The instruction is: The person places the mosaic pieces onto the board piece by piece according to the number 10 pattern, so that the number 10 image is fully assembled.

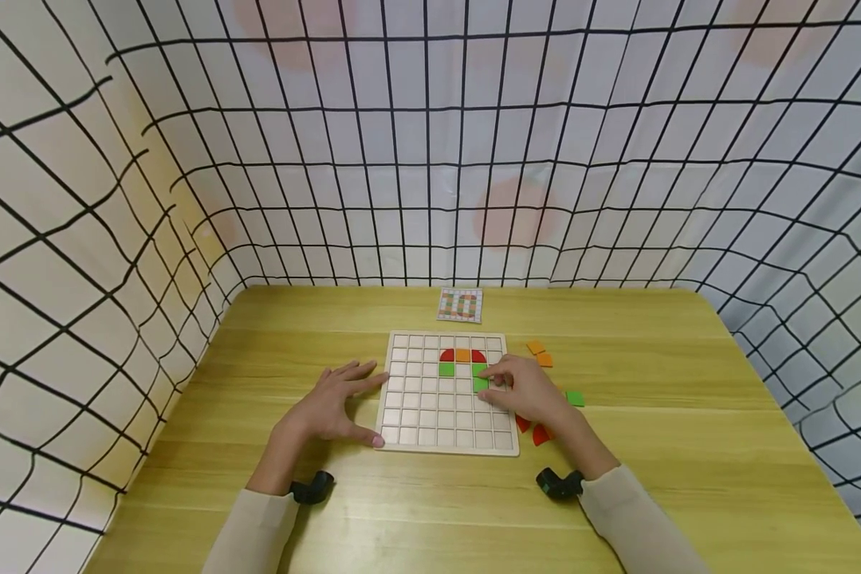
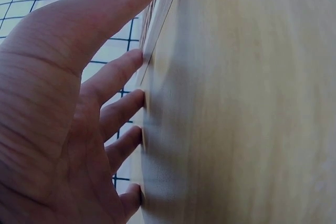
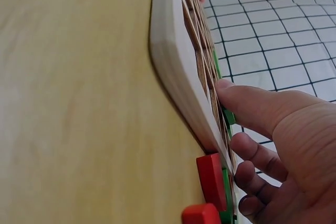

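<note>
A pale wooden grid board [image 1: 410,414] lies on the table. On it are two red quarter-round tiles [image 1: 447,355], an orange square tile [image 1: 462,355] between them, and several green square tiles [image 1: 446,369]. My right hand [image 1: 527,388] is over the board's right side, thumb and index finger pinching the lowest green square tile [image 1: 481,384] in the right column; its other fingers [image 3: 261,155] are curled. Spread along the board's left edge, my left hand [image 1: 328,405] touches it with thumb and index fingertip, while the other fingertips [image 2: 137,98] rest on the table.
Behind the board lies a small pattern card [image 1: 460,305]. Right of the board are loose orange tiles [image 1: 544,359], a green tile [image 1: 575,398] and red tiles [image 1: 541,434], some partly under the right hand. White cloth with a black grid [image 1: 430,143] surrounds the wooden table [image 1: 430,510].
</note>
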`<state>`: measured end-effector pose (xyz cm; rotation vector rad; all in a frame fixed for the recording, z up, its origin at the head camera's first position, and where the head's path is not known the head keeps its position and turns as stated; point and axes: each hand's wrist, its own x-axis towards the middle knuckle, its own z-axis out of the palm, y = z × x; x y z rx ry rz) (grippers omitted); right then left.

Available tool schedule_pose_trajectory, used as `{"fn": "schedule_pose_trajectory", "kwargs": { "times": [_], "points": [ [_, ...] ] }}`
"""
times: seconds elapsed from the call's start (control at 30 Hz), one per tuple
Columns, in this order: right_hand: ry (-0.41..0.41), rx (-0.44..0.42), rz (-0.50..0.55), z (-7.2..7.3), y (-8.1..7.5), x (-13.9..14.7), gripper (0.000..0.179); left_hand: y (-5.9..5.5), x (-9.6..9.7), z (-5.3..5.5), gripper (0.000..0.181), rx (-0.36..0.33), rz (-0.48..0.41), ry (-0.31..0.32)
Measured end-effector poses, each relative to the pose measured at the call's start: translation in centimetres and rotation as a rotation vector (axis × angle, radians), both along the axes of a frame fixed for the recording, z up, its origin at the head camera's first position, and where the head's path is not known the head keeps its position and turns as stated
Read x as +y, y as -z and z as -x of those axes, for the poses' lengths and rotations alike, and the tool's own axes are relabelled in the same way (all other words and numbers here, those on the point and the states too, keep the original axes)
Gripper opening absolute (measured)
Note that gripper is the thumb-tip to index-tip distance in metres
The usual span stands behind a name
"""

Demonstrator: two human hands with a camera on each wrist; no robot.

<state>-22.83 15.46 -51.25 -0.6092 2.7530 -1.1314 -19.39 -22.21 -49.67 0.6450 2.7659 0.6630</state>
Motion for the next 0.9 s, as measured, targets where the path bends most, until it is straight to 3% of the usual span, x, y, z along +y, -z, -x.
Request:
{"fn": "schedule_pose_trajectory", "kwargs": {
  "times": [0.4,0.57,0.9],
  "points": [
    [-0.002,-0.009,0.022,-0.1,-0.3,0.3,0.029,-0.2,0.1,0.1,0.109,0.002,-0.005,0.006],
    [0.037,-0.040,0.031,-0.2,-0.7,0.8,0.031,-0.2,0.1,0.2,0.109,0.001,-0.003,0.009],
    [0.107,-0.025,0.007,0.0,-1.6,3.1,0.031,-0.2,0.0,0.0,0.108,0.003,-0.004,0.017]
  ]
}}
